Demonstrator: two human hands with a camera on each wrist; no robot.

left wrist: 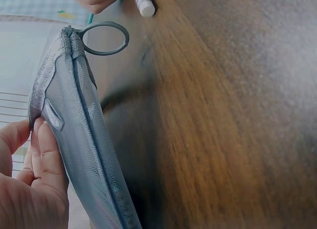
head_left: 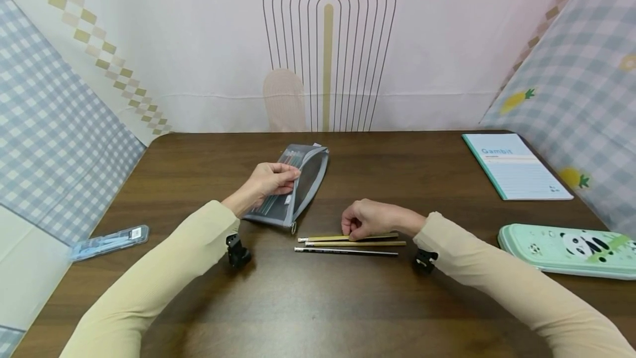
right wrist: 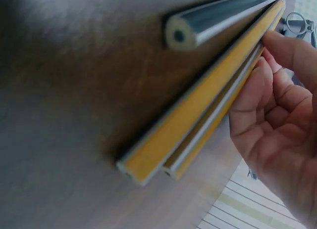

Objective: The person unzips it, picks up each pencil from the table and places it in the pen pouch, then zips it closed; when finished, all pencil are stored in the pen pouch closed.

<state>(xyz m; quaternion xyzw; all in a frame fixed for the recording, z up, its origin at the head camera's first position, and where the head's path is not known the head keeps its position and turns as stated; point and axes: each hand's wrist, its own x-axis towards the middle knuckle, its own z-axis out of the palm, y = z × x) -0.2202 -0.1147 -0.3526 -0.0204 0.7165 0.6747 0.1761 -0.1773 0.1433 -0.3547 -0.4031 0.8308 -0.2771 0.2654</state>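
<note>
My left hand (head_left: 268,180) pinches the upper edge of a grey mesh zipper pencil case (head_left: 270,211), whose mouth gapes toward the right. In the left wrist view, the pencil case (left wrist: 84,125) shows its zipper and a round ring pull (left wrist: 128,38) at one end. Slim items show through the mesh. My right hand (head_left: 365,219) is at two yellow pencils lying side by side, with thumb and fingertips on the farther yellow pencil (right wrist: 198,149). The nearer yellow pencil (head_left: 367,244) lies right beside it. Closest to me is a black pencil (head_left: 348,251), apart from both.
A clear blue case (head_left: 110,242) lies at the table's left edge. On the right are a Gambit notebook (head_left: 519,173) and a green panda pencil case (head_left: 571,250). Patterned cloths hang behind and beside the brown wooden table (head_left: 318,303).
</note>
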